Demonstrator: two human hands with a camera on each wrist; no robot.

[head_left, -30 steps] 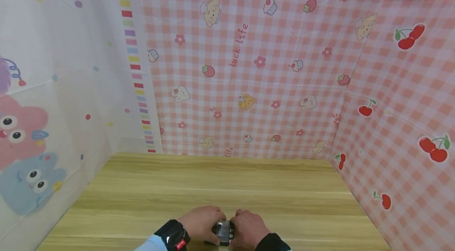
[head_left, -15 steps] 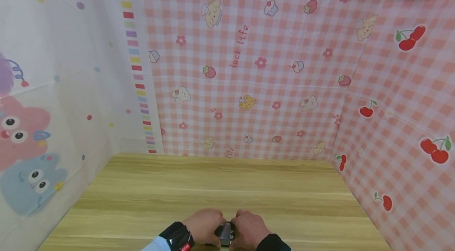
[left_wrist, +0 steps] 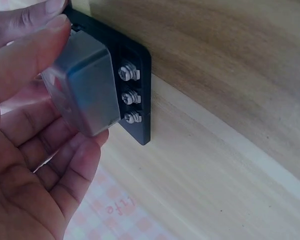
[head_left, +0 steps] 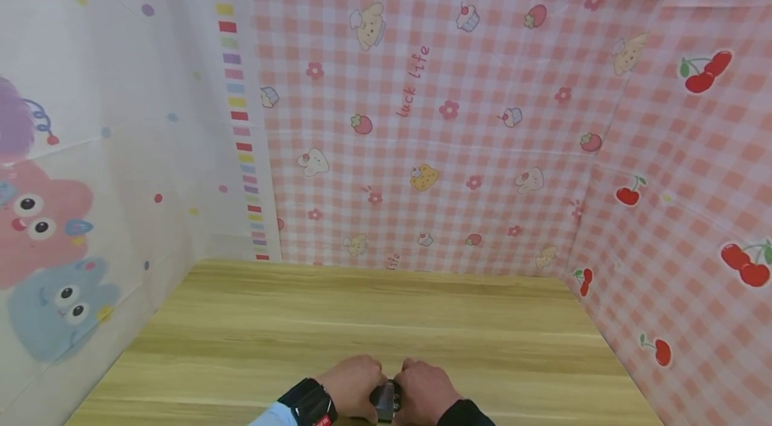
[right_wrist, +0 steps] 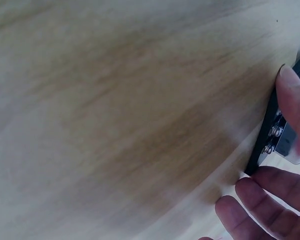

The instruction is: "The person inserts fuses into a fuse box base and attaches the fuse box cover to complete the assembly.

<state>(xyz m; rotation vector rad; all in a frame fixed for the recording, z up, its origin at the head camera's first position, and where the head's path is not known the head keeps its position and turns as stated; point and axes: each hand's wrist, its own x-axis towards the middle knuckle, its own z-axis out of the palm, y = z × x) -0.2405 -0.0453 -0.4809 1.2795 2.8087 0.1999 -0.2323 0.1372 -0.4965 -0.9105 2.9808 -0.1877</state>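
Low in the head view, a terminal block with a black base and a clear cover [head_left: 384, 402] lies between both hands at the near part of the table. My left hand [head_left: 352, 386] pinches the cover with thumb and fingers; in the left wrist view, metal screws [left_wrist: 130, 97] line the black base [left_wrist: 146, 120] beside it. My right hand [head_left: 425, 391] grips the base from the other side. In the right wrist view, its thumb [right_wrist: 295, 97] lies at one end of the base and its fingers [right_wrist: 257, 195] at the other. Inside the cover, detail is blurred.
A wood-grain table [head_left: 386, 319] spreads beyond the hands. Pink checked cloth [head_left: 338, 145] hangs at the back, with cherry-printed cloth [head_left: 693, 211] on the right and pale cartoon-printed cloth [head_left: 151, 145] on the left. A black band [head_left: 309, 402] circles the left wrist.
The head view has shifted slightly, so the scene sits a little lower and further right. The left hand has come slightly closer to the right; both keep hold of the terminal block.
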